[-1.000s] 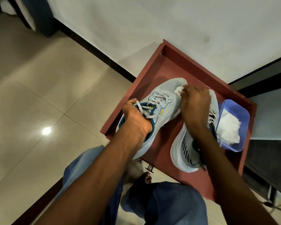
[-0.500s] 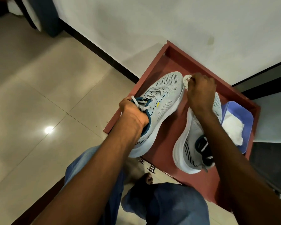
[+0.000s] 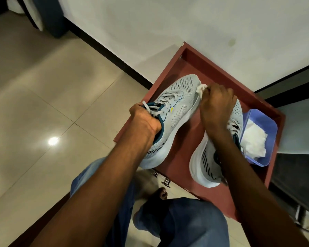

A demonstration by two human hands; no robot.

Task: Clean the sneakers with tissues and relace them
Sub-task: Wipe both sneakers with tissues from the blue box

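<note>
- Overall exposure: moderately dim indoor light, warm in tone.
- Glare: one small round highlight on the glossy floor tiles, with a soft halo around it.
- Wall: evenly lit and pale, the brightest large area.
- Shadows: soft-edged; darkest in the lower corners and at the right edge.
- Distortion: wide-angle; the black skirting line and the forearms stretch toward the frame edges.
- Sharpness: centre reasonably crisp; fine detail slightly smeared.

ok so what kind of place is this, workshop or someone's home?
Most likely a home, at floor level. Glossy beige floor tiles, a white wall with a dark skirting strip, and the person's bare foot by a low red-brown stand holding the sneakers. No benches or tools in view.
</note>
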